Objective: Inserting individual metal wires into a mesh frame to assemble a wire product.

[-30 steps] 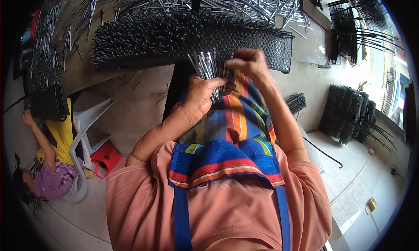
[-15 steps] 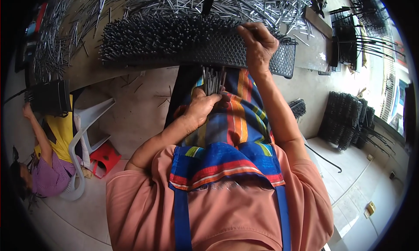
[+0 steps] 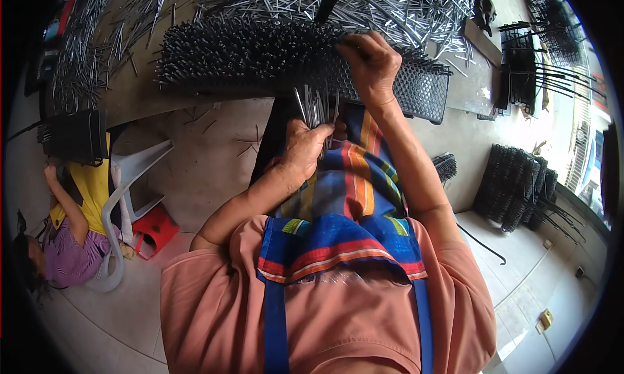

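Observation:
My left hand (image 3: pixel 304 147) is closed round a bundle of thin grey metal rods (image 3: pixel 316 107), held over my lap just short of the bench edge. Above the black honeycomb rack (image 3: pixel 426 88), my right hand (image 3: pixel 372 65) has its fingers pinched together. Whatever sits between those fingertips is too small and dark to make out. Dark upright rods (image 3: pixel 234 55) crowd the left and middle of the rack, while the holes at its right end stand bare. My right fingers are at the border between the filled part and the bare holes.
Loose rods (image 3: pixel 416 13) lie heaped on the bench behind the rack. At left another person (image 3: pixel 75 237) sits by a white plastic chair (image 3: pixel 123 211), a black rack (image 3: pixel 71 136) and a red bag (image 3: pixel 154 232). Black racks (image 3: pixel 513 185) are stacked on the floor at right.
My right hand has shifted a little left along the rack, still pinched. The left hand with the rod bundle sits slightly farther right. The whole view has moved slightly.

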`<state>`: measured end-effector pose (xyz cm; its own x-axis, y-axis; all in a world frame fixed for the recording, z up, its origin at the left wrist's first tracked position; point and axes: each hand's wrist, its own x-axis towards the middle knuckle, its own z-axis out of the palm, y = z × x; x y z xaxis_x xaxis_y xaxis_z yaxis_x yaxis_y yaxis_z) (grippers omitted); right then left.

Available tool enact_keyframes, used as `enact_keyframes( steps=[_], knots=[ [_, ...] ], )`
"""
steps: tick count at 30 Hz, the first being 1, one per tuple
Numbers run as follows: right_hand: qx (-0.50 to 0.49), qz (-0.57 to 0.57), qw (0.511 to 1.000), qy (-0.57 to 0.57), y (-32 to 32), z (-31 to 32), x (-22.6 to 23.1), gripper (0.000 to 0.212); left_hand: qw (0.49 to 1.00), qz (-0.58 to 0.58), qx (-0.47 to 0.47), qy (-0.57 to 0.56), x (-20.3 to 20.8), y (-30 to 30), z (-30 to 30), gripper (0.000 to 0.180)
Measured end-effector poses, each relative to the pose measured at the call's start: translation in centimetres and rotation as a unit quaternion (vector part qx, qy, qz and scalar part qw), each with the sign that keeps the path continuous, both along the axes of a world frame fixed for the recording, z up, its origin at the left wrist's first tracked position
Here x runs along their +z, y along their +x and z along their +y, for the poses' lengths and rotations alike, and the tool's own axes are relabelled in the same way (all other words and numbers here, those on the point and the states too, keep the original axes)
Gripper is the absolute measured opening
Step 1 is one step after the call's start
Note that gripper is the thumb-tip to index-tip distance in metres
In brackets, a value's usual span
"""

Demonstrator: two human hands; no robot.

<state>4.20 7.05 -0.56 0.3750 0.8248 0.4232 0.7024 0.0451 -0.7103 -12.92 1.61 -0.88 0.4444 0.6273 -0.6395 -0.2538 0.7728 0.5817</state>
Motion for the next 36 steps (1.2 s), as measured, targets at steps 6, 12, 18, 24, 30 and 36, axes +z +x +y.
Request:
enact_keyframes(
  steps=[6,12,18,24,30,36],
  knots=[
    [0.026,-0.111,0.994,0.006,0.4,0.7,0.3,0.009,1.0,0.008,-0.001,-0.02,-0.3,0.2,0.7,0.016],
    [0.121,-0.223,0.967,0.008,1.3,0.1,1.0,0.014,0.995,-0.018,-0.02,-0.093,-0.5,0.1,1.0,0.022],
    [0.105,0.239,0.898,-0.355,0.8,-4.4,1.9,0.017,0.993,-0.072,-0.001,-0.088,0.1,0.1,1.0,0.024],
    [0.038,0.468,0.821,-0.325,0.9,-6.4,1.0,0.011,0.998,-0.062,0.002,-0.006,-0.8,0.7,0.2,0.032],
    [-0.068,0.367,0.928,0.002,2.1,-3.9,1.3,0.009,0.996,-0.001,-0.054,-0.066,-1.0,0.6,0.6,0.023],
    [-0.024,0.2,0.973,0.109,2.6,-1.7,-0.7,0.007,0.995,0.011,-0.078,-0.063,-2.1,0.1,-1.5,0.029]
  ],
)
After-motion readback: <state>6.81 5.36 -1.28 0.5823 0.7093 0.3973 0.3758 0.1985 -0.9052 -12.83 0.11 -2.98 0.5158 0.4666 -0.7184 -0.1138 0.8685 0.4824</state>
